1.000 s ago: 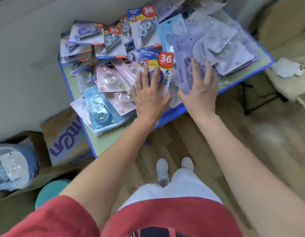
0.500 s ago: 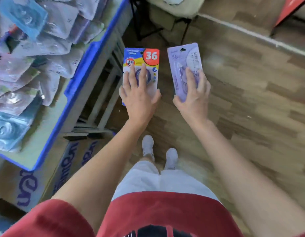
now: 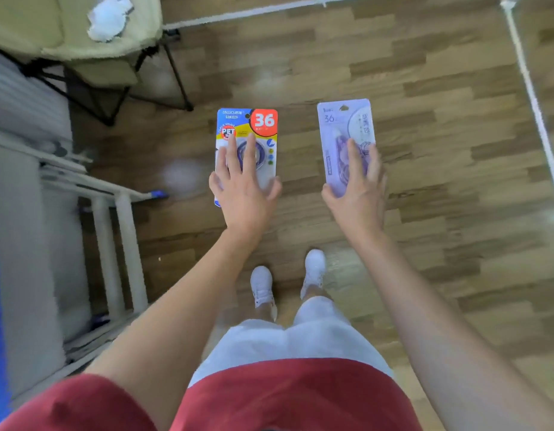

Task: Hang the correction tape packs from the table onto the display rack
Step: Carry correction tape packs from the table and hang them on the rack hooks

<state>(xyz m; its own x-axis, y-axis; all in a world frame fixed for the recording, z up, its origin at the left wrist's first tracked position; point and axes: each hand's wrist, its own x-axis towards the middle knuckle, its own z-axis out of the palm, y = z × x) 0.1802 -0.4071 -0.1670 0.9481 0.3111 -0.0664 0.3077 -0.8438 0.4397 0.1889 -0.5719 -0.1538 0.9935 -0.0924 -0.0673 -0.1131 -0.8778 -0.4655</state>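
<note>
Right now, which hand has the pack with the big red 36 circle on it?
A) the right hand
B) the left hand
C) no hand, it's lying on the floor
B: the left hand holds the blue and yellow pack with the red 36 circle, while the right hand holds the pale purple pack.

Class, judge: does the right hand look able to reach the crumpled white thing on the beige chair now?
Probably not: the right hand holds the purple pack, and the white thing lies on the chair far off, beyond the left hand and its blue pack.
</note>
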